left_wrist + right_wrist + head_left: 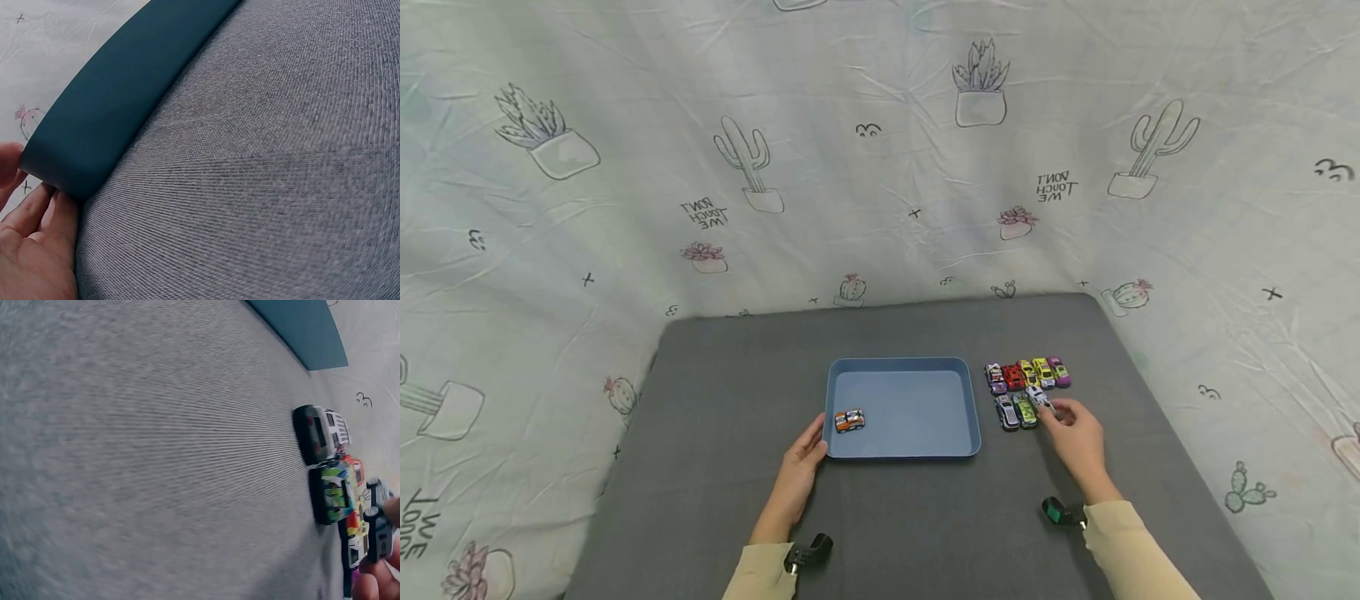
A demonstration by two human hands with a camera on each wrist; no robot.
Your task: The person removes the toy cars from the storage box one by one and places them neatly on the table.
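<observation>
A shallow blue tray (904, 450) lies on the table, with an orange toy car (850, 421) inside at its left. My left hand (797, 473) holds the tray's near left corner; in the left wrist view its fingers (61, 228) bend around that corner. Between thumb and fingers, my right hand (1078, 439) pinches a white toy car (1040, 398), tilted and raised off the table in the right wrist view. Right beside it stand a silver-and-dark toy car (1007, 412) and a green toy car (1025, 411).
Behind these two, several toy cars form a row, among them a red car (1013, 377) and a purple car (1059, 372). A grey cloth covers the table (917, 525). Around it hangs a pale curtain (880, 208) printed with cacti.
</observation>
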